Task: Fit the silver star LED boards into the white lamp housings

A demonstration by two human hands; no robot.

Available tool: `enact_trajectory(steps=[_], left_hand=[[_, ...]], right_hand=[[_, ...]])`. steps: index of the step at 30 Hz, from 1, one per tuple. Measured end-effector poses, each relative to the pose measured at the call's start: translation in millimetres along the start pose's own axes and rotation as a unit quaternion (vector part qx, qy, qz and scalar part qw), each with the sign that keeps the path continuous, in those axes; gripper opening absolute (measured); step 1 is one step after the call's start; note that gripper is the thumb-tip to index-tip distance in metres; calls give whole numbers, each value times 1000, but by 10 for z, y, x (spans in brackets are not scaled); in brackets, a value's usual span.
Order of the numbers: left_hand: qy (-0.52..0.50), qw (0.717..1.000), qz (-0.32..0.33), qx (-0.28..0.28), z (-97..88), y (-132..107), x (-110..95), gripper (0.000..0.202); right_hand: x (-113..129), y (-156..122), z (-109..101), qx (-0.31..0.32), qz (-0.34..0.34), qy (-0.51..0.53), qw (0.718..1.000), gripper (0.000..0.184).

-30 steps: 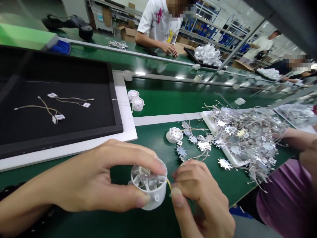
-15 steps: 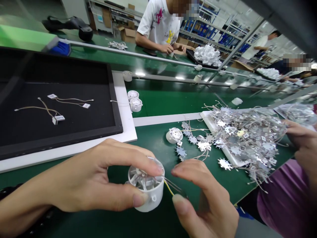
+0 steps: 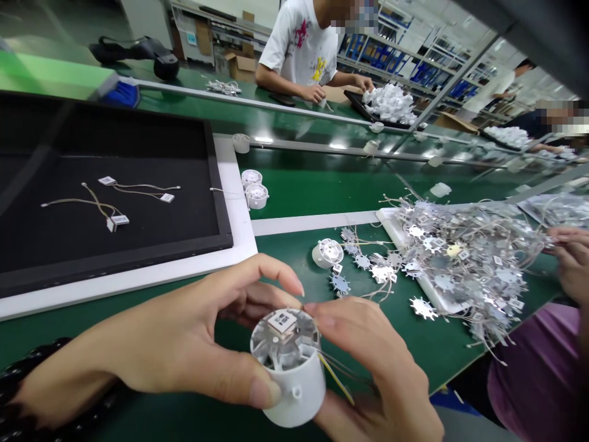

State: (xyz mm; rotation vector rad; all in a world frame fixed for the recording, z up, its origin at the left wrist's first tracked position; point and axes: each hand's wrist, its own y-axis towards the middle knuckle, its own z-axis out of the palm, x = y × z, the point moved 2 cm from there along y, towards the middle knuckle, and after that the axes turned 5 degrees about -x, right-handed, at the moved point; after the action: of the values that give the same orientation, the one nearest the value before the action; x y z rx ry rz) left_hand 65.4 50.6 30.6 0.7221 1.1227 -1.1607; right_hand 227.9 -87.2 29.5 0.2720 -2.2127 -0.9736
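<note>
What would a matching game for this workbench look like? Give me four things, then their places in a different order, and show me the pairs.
Things:
1. Round white plastic housing
2. Heap of wired star-shaped metal plates
3. Wires with small white tags
4. Two white housings side by side

Places:
A. On the black mat
B. In the left hand
C. On the green bench, beside the white frame
D. On the white tray

Pairs: 1-B, 2-D, 3-A, 4-C
</note>
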Motion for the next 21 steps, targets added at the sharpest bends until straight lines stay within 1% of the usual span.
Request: enact_trajectory(steps=[2,5,9,11,14,15,17,19,21], left_hand=[[-17,1000,-9,-10,11,10,-12,62],[-28,999,-9,-19,41,22,-45,59],[-24,999,-9,-24,62,11,-67,57],[-16,999,-8,-28,47,-2,-68,58],[29,999,9,-39,-5,-25,-68,63],[49,998,14,-45,-26,-32,-66,64],[93,994,19,-55,-65,-44,-60,65],[130,989,12,-63,-94,-53,-55,65],[167,983,2,-71,-111,-57,-58,63]], right_hand=[[10,-23,5,-23,-2,3,1000,17],[19,-63,25,-29,-17,-18,999,11],[-1,-82,12,-43,-16,-35,998,10],[-26,-50,-39,-17,-14,-20,1000,16],[-67,54,-159,76,16,0,997,38],[-76,97,-199,100,33,1,994,38],[-79,179,-255,118,62,5,991,23],[-65,240,-258,115,69,2,991,6],[-44,269,-214,116,64,-9,991,8]])
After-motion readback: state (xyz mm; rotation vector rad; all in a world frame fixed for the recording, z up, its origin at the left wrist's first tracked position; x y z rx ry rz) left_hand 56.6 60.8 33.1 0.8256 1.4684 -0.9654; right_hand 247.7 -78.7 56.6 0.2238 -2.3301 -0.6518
